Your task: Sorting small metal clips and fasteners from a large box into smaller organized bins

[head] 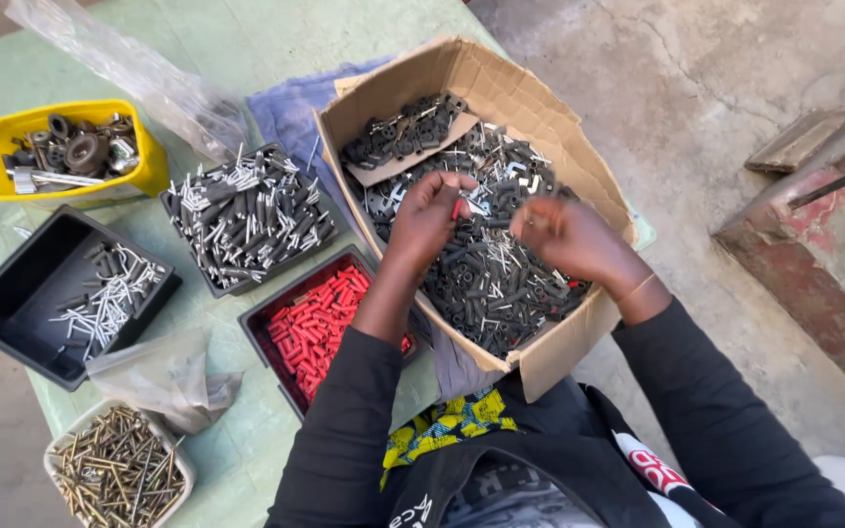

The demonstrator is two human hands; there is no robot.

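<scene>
A cardboard box (501, 93) sits on the table edge, filled with mixed black plastic sleeves, silver pins and metal parts (486, 284). Both hands are over its contents. My left hand (429, 217) has its fingers closed around a small red plastic plug (457, 207) picked from the pile. My right hand (564, 233) hovers close beside it with fingers curled; whether it holds a small part I cannot tell.
Left of the box stand a black tray of red plugs (313, 328), a black tray of black sleeves and pins (246, 215), a black tray with several silver pins (56, 293), a yellow tub of metal parts (75, 147), a white tub of screws (119, 474) and plastic bags (163, 376).
</scene>
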